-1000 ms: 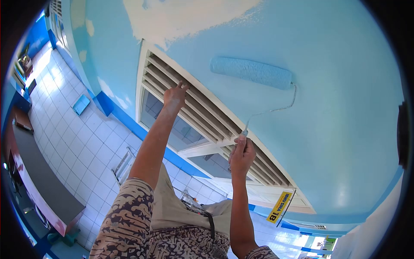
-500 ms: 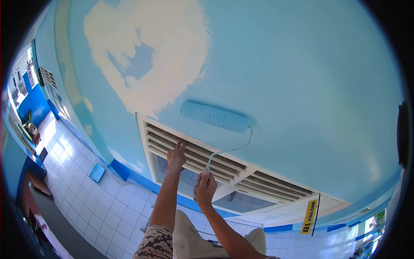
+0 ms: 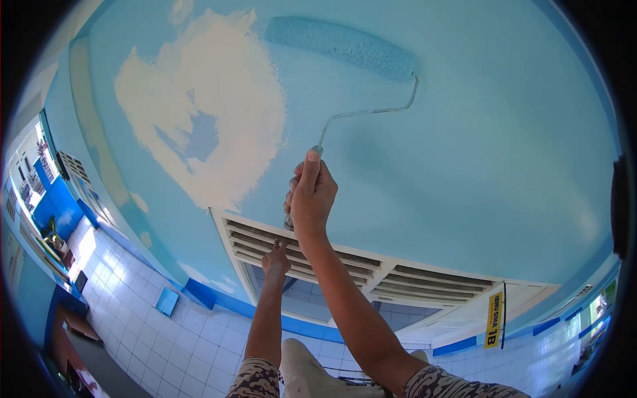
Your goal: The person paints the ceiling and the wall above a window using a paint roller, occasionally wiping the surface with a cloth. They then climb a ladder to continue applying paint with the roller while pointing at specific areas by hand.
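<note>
My right hand (image 3: 313, 199) is closed around the handle of a paint roller (image 3: 342, 48). The roller's wide sleeve, coated in light blue paint, lies against the wall (image 3: 451, 172) near the top of the view, to the right of a cream unpainted patch (image 3: 239, 119). A bent wire frame links sleeve and handle. Lower down, my left hand (image 3: 276, 260) grips a slat of the white louvred vent (image 3: 332, 260), with its fingertips hooked at the slats. Part of its grip is hidden from this side.
Below the vent are window panes (image 3: 302, 298). A yellow sign (image 3: 493, 320) hangs at the right. Far below is the white tiled floor (image 3: 146, 331), where a blue tray (image 3: 166, 302) lies. A dark bench-like surface (image 3: 109, 361) stands at lower left.
My right hand has pushed the roller up the wall, from just above the vent to beside the patch's upper part. My left hand stays at the slats. The view has shifted slightly.
</note>
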`<state>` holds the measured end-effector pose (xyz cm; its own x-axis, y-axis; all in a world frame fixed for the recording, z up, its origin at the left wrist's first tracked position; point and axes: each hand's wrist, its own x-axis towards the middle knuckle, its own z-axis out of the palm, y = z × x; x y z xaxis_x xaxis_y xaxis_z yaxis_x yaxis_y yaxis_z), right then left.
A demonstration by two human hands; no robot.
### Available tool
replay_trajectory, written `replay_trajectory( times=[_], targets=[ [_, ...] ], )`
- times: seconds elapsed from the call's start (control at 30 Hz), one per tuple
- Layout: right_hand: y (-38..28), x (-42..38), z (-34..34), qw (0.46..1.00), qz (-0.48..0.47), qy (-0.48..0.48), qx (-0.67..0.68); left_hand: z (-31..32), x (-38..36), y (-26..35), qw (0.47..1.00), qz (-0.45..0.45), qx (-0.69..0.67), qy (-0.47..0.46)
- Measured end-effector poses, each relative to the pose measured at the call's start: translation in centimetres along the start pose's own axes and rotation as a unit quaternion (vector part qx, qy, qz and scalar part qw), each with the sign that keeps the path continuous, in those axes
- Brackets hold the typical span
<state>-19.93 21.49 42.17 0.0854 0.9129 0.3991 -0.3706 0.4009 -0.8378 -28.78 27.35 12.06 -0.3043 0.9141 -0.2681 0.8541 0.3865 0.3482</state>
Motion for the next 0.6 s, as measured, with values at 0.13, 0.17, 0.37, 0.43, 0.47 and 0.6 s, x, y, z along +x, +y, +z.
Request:
replay_trajectory(
  times=[0.13,0.17,0.37,0.43,0.47,0.6],
  targets=[
    [-2.0,1.1,0.2,1.000,0.001,-0.018,0.003,1.0,0.5,-0.4,0.999,0.022,0.019,0.035],
    [-1.9,0.8,-0.1,1.000,0.012,-0.022,-0.003,0.8,0.5,-0.4,0.999,0.023,0.021,0.036],
    [9.0,-6.1,-5.5,0.994,-0.011,0.015,-0.104,-2.4,-3.0,0.2,0.999,0.015,-0.027,0.013],
    [11.2,-9.4,-7.3,0.990,0.010,0.018,-0.137,-2.9,-3.0,0.5,0.996,-0.014,-0.085,0.003],
    [12.1,-10.9,-8.2,0.988,0.022,0.021,-0.154,-2.2,-2.3,0.2,0.996,-0.013,-0.085,0.004],
    [15.6,-16.5,-11.5,0.981,0.077,0.030,-0.173,1.1,0.2,-1.1,0.998,0.030,-0.005,0.048]
  ],
)
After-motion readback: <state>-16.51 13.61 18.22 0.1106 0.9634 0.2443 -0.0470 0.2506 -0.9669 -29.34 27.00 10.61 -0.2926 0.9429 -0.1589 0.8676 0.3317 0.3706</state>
